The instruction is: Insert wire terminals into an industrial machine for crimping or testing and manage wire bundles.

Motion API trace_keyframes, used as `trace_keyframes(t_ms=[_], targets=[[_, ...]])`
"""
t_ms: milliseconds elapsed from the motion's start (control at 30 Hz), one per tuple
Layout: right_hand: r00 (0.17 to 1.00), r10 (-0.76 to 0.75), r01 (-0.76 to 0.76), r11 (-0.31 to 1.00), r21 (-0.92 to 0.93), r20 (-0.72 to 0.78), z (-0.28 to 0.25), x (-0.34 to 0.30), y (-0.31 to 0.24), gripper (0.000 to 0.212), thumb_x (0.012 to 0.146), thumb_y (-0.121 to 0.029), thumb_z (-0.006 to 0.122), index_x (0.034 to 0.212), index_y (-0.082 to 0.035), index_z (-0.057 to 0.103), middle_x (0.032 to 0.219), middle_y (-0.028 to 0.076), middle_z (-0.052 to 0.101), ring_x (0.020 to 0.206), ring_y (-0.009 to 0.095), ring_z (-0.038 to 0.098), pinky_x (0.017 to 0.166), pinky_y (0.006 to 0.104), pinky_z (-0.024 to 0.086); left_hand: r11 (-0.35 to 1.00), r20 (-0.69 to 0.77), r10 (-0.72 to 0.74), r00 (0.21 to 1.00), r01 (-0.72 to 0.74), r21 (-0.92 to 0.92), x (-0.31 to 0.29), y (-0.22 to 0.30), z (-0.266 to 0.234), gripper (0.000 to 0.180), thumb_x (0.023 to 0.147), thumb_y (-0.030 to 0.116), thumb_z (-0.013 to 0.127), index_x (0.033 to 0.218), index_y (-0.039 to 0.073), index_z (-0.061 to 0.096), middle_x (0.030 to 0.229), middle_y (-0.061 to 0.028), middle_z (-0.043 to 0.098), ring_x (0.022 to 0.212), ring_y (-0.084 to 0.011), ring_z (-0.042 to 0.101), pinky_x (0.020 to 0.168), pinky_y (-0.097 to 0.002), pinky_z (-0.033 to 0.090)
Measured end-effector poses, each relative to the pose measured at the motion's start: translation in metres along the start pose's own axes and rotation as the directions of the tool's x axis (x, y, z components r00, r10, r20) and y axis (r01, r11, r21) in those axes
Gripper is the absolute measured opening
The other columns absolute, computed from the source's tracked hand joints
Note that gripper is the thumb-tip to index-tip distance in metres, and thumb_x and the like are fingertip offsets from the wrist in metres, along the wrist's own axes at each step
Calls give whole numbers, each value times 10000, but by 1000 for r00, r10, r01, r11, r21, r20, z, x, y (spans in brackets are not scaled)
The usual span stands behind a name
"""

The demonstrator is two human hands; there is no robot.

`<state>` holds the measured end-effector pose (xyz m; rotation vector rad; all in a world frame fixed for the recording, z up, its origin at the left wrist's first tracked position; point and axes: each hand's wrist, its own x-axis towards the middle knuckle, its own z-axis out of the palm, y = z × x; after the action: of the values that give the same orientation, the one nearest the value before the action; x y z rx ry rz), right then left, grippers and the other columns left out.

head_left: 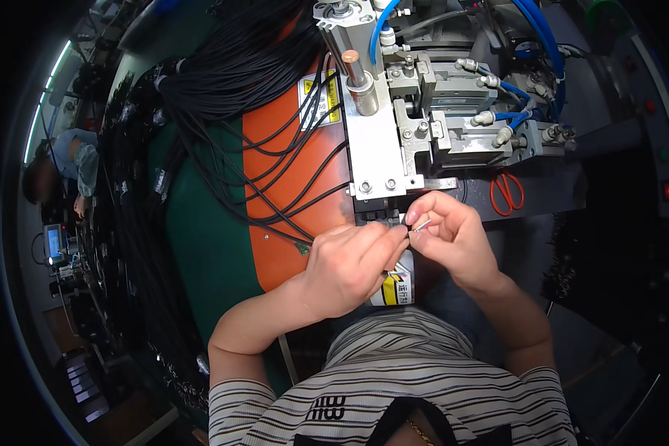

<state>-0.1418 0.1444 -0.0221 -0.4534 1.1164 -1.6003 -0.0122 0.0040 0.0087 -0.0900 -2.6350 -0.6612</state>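
My left hand (353,264) and my right hand (457,241) meet in front of the metal machine (379,141), fingertips almost touching. Between the right thumb and fingers are pinched thin coloured wires (422,226), their light ends poking out. The left fingers are closed at the same spot; more thin wire ends (395,275) show just below them. How the wires run inside the left hand is hidden. Black cables (275,221) stretch from the large bundle toward the machine and the left hand.
A thick black cable bundle (215,82) lies at the far left over an orange plate (297,163) and a green surface (201,223). Red-handled scissors (507,195) lie right of the machine. Blue air hoses (559,59) curve behind it. Another person (70,160) is at far left.
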Motion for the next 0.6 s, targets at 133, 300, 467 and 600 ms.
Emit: trace_keyframes(t_ms=[133,300,467,600], targets=[[997,-76,68,976,207,30,7,-7,8,255,900,33,585,1155,38,582,849,44,577,687,71,528,607,204,422,968,-22,-139,990,131,-215,0,0,2,148,779,-35,695,914,-8,641,680,-79,634,504,-186,580,466,-286,435],[705,-696,550,418,-722,134,24,-8,25,451,831,61,627,1276,12,572,1097,124,557,914,174,586,749,276,483,850,5,-317,948,286,-443,3,2,-4,101,801,-55,657,885,-5,631,605,-78,595,488,-172,586,471,-251,445],[772,-634,519,597,-612,36,15,-11,15,317,889,6,620,1204,42,613,1060,133,595,921,192,611,793,309,497,995,-121,-43,992,31,-99,-1,-4,2,196,748,-34,692,915,19,606,634,-80,584,469,-220,535,461,-320,432],[948,-317,312,943,-112,-25,7,-8,12,230,963,-52,561,1150,55,640,1020,119,625,848,143,626,745,256,497,996,-83,-37,996,30,-85,0,-4,0,158,773,-19,696,904,16,613,645,-82,596,473,-208,542,466,-301,433]])
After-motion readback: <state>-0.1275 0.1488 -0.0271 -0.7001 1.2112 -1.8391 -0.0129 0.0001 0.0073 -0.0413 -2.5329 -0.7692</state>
